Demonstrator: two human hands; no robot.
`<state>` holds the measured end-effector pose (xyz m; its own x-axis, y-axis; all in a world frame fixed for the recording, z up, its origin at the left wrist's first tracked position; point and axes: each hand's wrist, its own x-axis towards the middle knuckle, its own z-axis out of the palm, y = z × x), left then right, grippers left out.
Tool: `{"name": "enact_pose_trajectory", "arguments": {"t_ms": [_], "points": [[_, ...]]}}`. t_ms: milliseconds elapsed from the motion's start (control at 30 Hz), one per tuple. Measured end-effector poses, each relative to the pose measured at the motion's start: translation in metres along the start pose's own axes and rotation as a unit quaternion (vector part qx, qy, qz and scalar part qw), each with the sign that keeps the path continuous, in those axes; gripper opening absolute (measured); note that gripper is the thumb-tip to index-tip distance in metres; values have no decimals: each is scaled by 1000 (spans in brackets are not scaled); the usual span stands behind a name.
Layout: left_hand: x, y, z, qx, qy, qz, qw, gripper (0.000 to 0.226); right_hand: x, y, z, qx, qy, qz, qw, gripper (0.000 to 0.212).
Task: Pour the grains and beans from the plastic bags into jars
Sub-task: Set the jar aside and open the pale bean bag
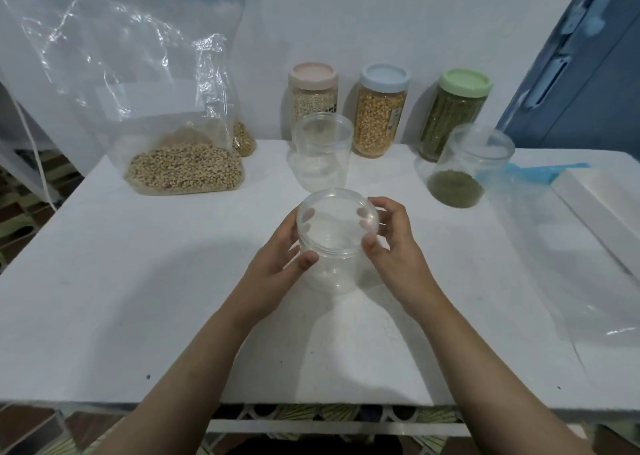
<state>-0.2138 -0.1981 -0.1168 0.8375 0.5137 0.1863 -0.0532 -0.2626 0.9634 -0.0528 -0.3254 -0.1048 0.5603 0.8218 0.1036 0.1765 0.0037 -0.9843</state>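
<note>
An empty clear plastic jar (332, 246) stands on the white table (138, 298) in front of me, without a lid. My left hand (277, 260) grips its left side and my right hand (391, 243) grips its right side near the rim. A large clear zip bag (138, 84) with pale beans in its bottom stands at the back left. A second empty clear jar (322, 153) stands behind the held one. To the right, another open clear jar (471, 163) holds a low layer of green grains.
Three lidded full jars line the wall: pink lid (313, 94), blue lid (381, 111), green lid (453, 115). An empty flat zip bag (568, 246) lies at the right, beside a white box (602, 208). A small bag of grain (242, 139) sits behind the large one.
</note>
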Motion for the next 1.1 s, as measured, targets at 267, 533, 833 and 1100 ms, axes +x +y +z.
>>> {"name": "enact_pose_trajectory", "arguments": {"t_ms": [267,533,833,1100], "points": [[0,4,2,-15,-2,8,1000,55,-1,3,-10,-20,6,-28,999,51],[-1,7,-5,40,5,3,999,53,-8,5,-13,-33,6,-30,999,54],[-2,6,-1,31,25,-7,999,56,-11,5,-9,-61,-5,-30,998,76],[-3,6,2,24,27,-10,999,58,-13,2,-9,-83,-31,-21,996,98]]}}
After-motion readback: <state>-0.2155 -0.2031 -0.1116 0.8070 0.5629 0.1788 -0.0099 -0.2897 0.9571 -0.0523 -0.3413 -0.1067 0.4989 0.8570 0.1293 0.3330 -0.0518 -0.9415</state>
